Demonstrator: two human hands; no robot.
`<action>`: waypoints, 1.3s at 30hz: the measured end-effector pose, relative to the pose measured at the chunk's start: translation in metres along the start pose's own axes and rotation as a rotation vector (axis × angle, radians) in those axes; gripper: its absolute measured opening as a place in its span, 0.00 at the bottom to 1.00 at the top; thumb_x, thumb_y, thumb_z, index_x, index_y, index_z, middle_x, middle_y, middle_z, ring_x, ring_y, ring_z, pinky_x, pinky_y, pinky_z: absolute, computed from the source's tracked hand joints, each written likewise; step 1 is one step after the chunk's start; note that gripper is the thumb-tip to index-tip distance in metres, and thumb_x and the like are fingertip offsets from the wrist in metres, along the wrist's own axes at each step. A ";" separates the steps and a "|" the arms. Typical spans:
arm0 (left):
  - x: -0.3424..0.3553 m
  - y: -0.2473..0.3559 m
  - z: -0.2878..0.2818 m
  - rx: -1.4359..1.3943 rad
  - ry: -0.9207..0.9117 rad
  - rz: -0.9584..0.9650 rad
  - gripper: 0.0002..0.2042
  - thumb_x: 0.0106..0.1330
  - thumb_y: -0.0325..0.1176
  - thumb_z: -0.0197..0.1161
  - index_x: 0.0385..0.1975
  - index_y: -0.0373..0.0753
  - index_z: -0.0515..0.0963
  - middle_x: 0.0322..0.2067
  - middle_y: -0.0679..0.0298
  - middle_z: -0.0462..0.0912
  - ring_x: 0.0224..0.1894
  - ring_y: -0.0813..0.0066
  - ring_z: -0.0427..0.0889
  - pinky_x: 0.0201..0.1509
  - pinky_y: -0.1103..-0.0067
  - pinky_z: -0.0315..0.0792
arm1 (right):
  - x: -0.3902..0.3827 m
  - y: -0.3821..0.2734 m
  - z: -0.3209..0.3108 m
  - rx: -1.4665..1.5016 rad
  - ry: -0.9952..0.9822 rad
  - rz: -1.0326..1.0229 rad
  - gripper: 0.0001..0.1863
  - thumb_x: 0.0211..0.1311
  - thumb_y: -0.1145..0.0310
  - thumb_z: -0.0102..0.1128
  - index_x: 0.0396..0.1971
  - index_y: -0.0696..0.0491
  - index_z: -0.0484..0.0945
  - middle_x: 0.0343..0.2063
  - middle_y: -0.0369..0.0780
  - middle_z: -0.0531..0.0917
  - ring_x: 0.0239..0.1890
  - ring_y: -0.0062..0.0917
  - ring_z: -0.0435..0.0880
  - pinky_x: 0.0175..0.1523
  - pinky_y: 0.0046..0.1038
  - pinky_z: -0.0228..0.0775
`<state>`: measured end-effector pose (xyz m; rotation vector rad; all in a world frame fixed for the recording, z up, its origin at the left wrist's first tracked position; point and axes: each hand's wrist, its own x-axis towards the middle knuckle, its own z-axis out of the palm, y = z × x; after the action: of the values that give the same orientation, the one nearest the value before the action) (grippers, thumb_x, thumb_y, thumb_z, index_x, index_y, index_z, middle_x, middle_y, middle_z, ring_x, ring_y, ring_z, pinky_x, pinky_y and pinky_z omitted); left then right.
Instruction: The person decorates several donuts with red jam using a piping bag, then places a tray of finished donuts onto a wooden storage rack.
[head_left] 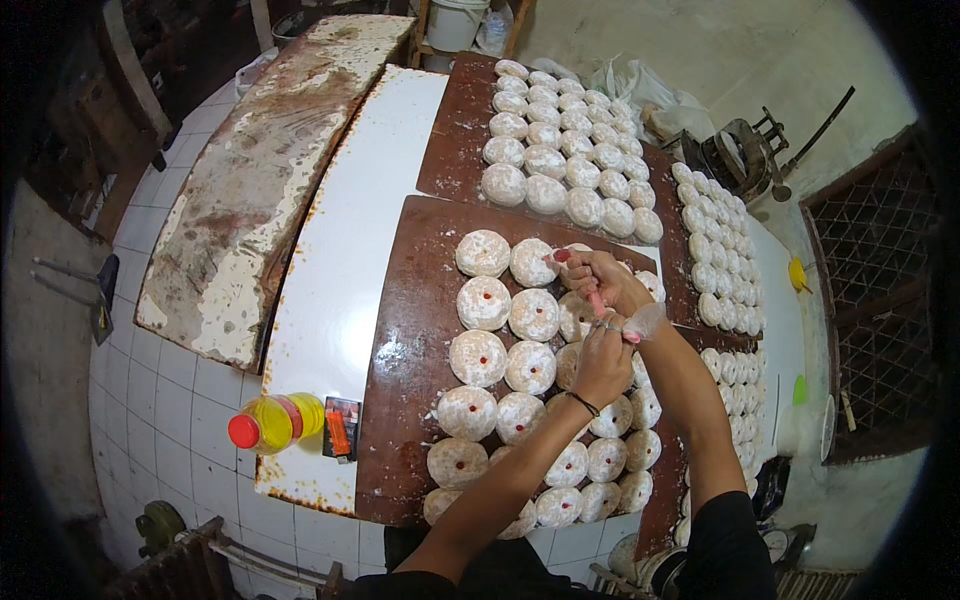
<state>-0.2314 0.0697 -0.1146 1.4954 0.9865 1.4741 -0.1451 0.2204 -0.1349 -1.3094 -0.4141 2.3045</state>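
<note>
Both hands are closed on a clear plastic piping bag (645,321) with red-pink filling. My right hand (604,280), the farther one, grips it by the red tip, just above a bun in the far row. Nearer to me, my left hand (603,362) squeezes the bag's middle, and its loose end sticks out to the right. Below lie rows of round, white-dusted buns (534,315) on a brown board (405,330). Red dots mark the tops of several buns in the left and near rows. My hands and forearms hide some of the buns.
More boards of plain dusted buns (545,162) stand at the back and right. An oil bottle with a red cap (243,431) and an orange lighter (339,433) are at the table's left edge. A worn, peeling board (240,210) lies at left.
</note>
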 end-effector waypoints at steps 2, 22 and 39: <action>0.001 -0.004 -0.001 0.005 0.024 -0.031 0.08 0.54 0.28 0.47 0.32 0.32 0.64 0.30 0.47 0.68 0.36 0.48 0.66 0.39 0.65 0.59 | 0.007 0.001 0.000 0.008 0.020 0.035 0.16 0.61 0.62 0.38 0.14 0.48 0.61 0.07 0.28 0.59 0.07 0.10 0.52 0.08 0.12 0.44; 0.013 0.003 -0.006 -0.198 0.080 -0.315 0.10 0.58 0.31 0.44 0.23 0.29 0.66 0.22 0.45 0.68 0.28 0.48 0.67 0.33 0.64 0.59 | 0.043 -0.003 0.009 -0.081 0.131 0.010 0.14 0.61 0.66 0.36 0.16 0.51 0.61 0.07 0.29 0.62 0.05 0.12 0.54 0.07 0.13 0.45; 0.003 0.007 0.020 -0.218 0.095 -0.269 0.08 0.56 0.28 0.45 0.21 0.28 0.65 0.24 0.46 0.68 0.31 0.47 0.65 0.36 0.64 0.58 | 0.026 -0.003 -0.012 -0.013 0.103 0.004 0.14 0.57 0.68 0.42 0.11 0.48 0.61 0.06 0.28 0.61 0.05 0.10 0.53 0.07 0.13 0.44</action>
<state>-0.2111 0.0694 -0.1074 1.1007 1.0044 1.4160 -0.1455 0.2365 -0.1580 -1.4290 -0.3934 2.2292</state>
